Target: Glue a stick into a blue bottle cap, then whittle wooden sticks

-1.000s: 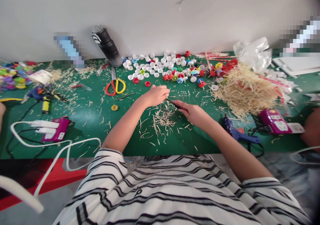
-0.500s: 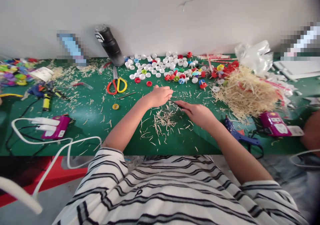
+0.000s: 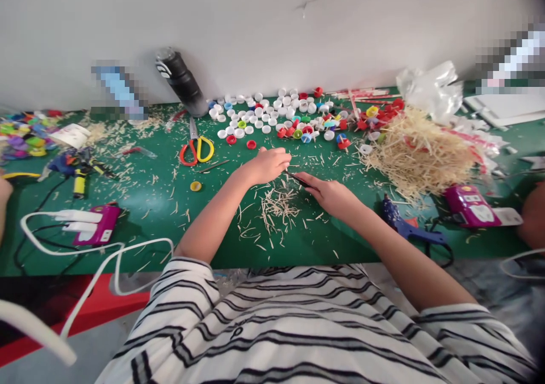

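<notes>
My left hand point(image 3: 271, 164) is closed over the middle of the green table, its fingertips pinched on something too small to make out. Just right of it, my right hand point(image 3: 330, 192) grips a thin dark tool point(image 3: 298, 178), whose tip points at the left fingertips. Below both hands lies a loose heap of pale thin sticks point(image 3: 279, 203). Beyond them are many white bottle caps point(image 3: 266, 118), with red caps point(image 3: 251, 145) nearer. Red and yellow scissors point(image 3: 196, 150) and a yellow cap point(image 3: 196, 186) rest left of my left hand.
A black bottle point(image 3: 183, 83) stands by the wall. Right are a straw pile point(image 3: 426, 154), a blue glue gun point(image 3: 406, 228) and a purple power block point(image 3: 472, 207). Left are another purple block point(image 3: 100, 225) with white cables point(image 3: 145, 241) and yellow-black pliers point(image 3: 79, 179). Parts of other people show at both edges.
The camera view has tilted slightly. Both hands remain close together, the tool still in my right hand. More of another person's hand shows at the left edge.
</notes>
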A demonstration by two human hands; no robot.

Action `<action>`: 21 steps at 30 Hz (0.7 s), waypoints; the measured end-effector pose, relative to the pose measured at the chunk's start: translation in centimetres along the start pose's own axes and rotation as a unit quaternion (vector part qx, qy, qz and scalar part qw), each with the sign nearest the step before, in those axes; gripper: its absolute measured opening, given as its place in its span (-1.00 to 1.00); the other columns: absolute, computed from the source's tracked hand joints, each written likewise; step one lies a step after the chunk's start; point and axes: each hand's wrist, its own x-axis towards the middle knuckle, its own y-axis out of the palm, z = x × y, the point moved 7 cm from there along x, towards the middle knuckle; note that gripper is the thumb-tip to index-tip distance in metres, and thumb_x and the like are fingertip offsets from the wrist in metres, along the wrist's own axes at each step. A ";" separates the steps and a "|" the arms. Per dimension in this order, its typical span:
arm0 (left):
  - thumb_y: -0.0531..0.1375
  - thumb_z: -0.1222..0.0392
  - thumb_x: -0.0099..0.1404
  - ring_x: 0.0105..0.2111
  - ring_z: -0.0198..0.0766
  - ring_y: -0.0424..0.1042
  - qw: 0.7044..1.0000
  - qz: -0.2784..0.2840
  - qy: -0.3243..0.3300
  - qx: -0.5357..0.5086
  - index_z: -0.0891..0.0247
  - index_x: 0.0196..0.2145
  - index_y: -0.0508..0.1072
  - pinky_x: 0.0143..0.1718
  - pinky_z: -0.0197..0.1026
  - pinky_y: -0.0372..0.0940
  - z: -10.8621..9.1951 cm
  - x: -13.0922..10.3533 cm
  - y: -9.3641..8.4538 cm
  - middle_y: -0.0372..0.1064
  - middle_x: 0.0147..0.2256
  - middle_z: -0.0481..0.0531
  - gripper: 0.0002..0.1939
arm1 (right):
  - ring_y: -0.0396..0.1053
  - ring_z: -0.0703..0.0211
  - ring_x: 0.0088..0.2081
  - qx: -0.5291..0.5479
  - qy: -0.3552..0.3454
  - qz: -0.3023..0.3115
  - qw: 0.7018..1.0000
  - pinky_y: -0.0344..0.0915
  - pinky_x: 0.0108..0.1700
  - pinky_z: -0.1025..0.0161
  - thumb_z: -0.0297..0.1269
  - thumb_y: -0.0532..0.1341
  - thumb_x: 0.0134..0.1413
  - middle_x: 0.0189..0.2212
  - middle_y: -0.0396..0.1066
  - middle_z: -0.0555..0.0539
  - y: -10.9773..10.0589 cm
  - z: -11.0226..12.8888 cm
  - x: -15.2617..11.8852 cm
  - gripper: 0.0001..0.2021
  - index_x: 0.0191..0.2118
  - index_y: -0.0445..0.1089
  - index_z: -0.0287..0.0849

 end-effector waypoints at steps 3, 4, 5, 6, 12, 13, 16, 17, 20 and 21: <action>-0.14 0.15 0.54 -0.23 -0.15 0.28 1.000 0.003 0.001 -0.006 0.19 -0.35 0.18 0.06 0.10 0.15 0.0 -0.1 0.0 0.28 -0.19 0.10 -0.72 | 0.57 -0.01 -0.31 0.008 0.012 0.017 1.000 0.37 -0.25 0.14 -0.14 -0.05 0.49 -0.08 0.65 -0.09 0.1 -0.1 -0.1 -0.42 0.54 0.04 0.22; -0.14 0.14 0.54 -0.25 -0.16 0.27 1.000 0.005 0.001 -0.009 0.19 -0.34 0.17 0.06 0.10 0.15 0.0 -0.2 0.0 0.28 -0.19 0.10 -0.72 | 0.57 -0.02 -0.31 0.012 0.014 0.020 1.000 0.37 -0.26 0.14 -0.13 -0.05 0.49 -0.09 0.65 -0.08 0.1 -0.2 -0.1 -0.42 0.54 0.04 0.21; -0.14 0.13 0.54 -0.26 -0.17 0.26 1.000 0.005 0.003 -0.012 0.19 -0.35 0.16 0.07 0.10 0.15 0.0 -0.2 0.0 0.27 -0.19 0.09 -0.72 | 0.57 -0.02 -0.31 0.017 0.014 0.020 1.000 0.37 -0.25 0.14 -0.13 -0.05 0.49 -0.08 0.65 -0.08 0.1 -0.2 -0.2 -0.42 0.54 0.04 0.20; -0.14 0.13 0.55 -0.27 -0.18 0.24 1.000 0.003 0.006 -0.015 0.19 -0.35 0.16 0.07 0.11 0.15 -0.1 -0.2 0.0 0.26 -0.20 0.08 -0.72 | 0.57 -0.02 -0.30 0.026 0.013 0.018 0.999 0.37 -0.24 0.14 -0.13 -0.04 0.48 -0.07 0.65 -0.08 0.2 -0.3 -0.3 -0.42 0.54 0.05 0.19; -0.14 0.12 0.54 -0.31 -0.21 0.18 1.000 -0.002 0.010 -0.029 0.19 -0.35 0.15 0.08 0.15 0.14 0.2 0.0 0.3 0.24 -0.21 0.06 -0.72 | 0.59 -0.01 -0.25 0.063 0.001 0.010 0.998 0.41 -0.19 0.13 -0.14 -0.02 0.47 0.00 0.64 -0.06 0.7 -0.7 -0.7 -0.43 0.51 0.11 0.16; -0.15 0.12 0.54 -0.31 -0.21 0.18 1.000 -0.003 0.009 -0.028 0.19 -0.34 0.16 0.08 0.16 0.14 0.3 0.0 0.3 0.25 -0.21 0.07 -0.72 | 0.60 -0.01 -0.24 0.064 -0.001 0.008 0.998 0.41 -0.19 0.13 -0.14 -0.02 0.47 0.02 0.63 -0.05 0.7 -0.8 -0.7 -0.43 0.51 0.12 0.16; -0.15 0.13 0.54 -0.29 -0.20 0.21 1.000 -0.006 0.013 -0.021 0.19 -0.34 0.17 0.08 0.15 0.15 0.4 0.1 0.4 0.27 -0.20 0.08 -0.72 | 0.59 -0.01 -0.24 0.067 0.000 0.005 0.998 0.41 -0.19 0.12 -0.14 -0.02 0.47 0.04 0.62 -0.05 0.7 -0.8 -0.7 -0.44 0.51 0.12 0.17; -0.15 0.14 0.54 -0.28 -0.19 0.22 1.000 -0.008 0.015 -0.017 0.19 -0.34 0.17 0.08 0.14 0.15 0.3 0.1 0.4 0.28 -0.20 0.09 -0.72 | 0.59 -0.01 -0.25 0.065 0.003 0.004 0.998 0.41 -0.20 0.12 -0.14 -0.02 0.47 0.03 0.63 -0.05 0.6 -0.8 -0.7 -0.44 0.50 0.13 0.17; -0.13 0.17 0.54 -0.24 -0.17 0.27 1.000 -0.014 0.018 -0.002 0.20 -0.34 0.19 0.09 0.11 0.15 0.0 0.3 0.5 0.30 -0.19 0.11 -0.73 | 0.59 -0.03 -0.27 0.052 0.010 0.002 0.999 0.40 -0.22 0.12 -0.14 -0.02 0.47 -0.03 0.65 -0.06 0.5 -0.4 -0.4 -0.44 0.50 0.13 0.18; -0.13 0.18 0.53 -0.23 -0.17 0.28 1.000 -0.018 0.022 0.003 0.20 -0.34 0.21 0.09 0.09 0.15 -0.1 0.4 0.5 0.30 -0.19 0.11 -0.73 | 0.59 -0.04 -0.27 0.046 0.010 -0.001 0.999 0.39 -0.21 0.11 -0.15 -0.02 0.47 -0.04 0.65 -0.07 0.4 -0.2 -0.3 -0.44 0.50 0.13 0.17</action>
